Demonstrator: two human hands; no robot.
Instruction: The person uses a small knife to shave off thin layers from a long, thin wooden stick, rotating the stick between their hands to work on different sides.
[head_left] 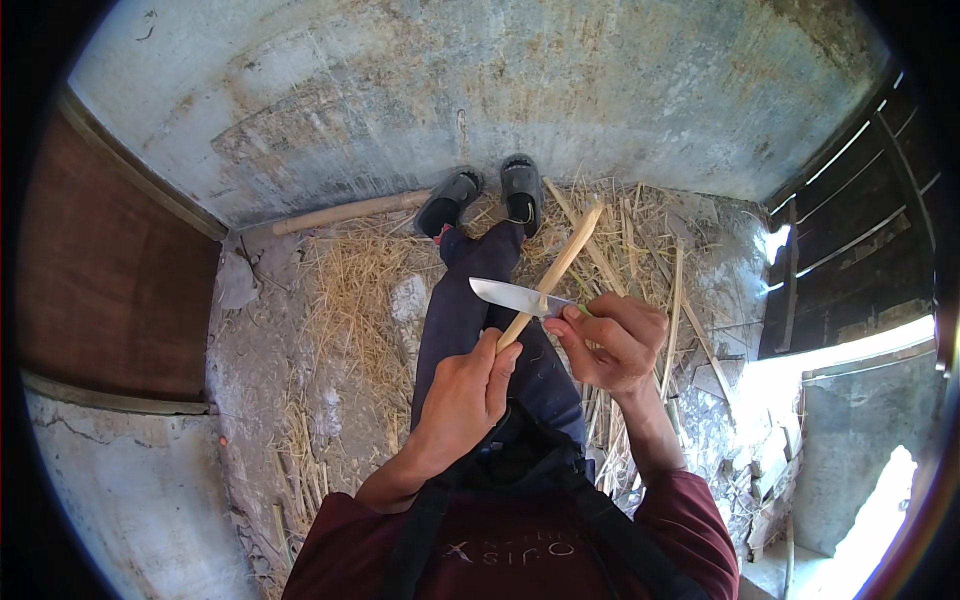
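Observation:
A pale, peeled wooden stick [568, 254] slants up and away over my legs. My left hand [462, 402] is closed round its near end. In my right hand [612, 343] is a knife [512, 297], gripped by a green handle that mostly hides behind the fingers. The blade points left and crosses the stick a little above my left hand, appearing to touch it near the handle end. Beyond the blade, the far part of the stick is bare of any hand.
Straw [350, 275] and thin wood strips [676, 310] litter the floor round my legs. A thick pole [350, 212] lies along the foot of the concrete wall [480, 90] by my shoes [452, 200]. A brown wooden panel [120, 270] stands left, dark slatted boards [850, 230] right.

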